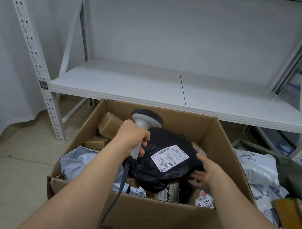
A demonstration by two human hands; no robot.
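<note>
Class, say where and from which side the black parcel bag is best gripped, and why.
Its right edge, from the right: the black parcel bag lies soft on top, label up, and the scanner in the left hand crowds its left side.

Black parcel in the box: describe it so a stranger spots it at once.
In front of the white shelf stands a cardboard box of parcels. On top lies the black parcel, held by the right hand, beside the scanner in the left hand. It alone is black plastic, white label up.
</note>
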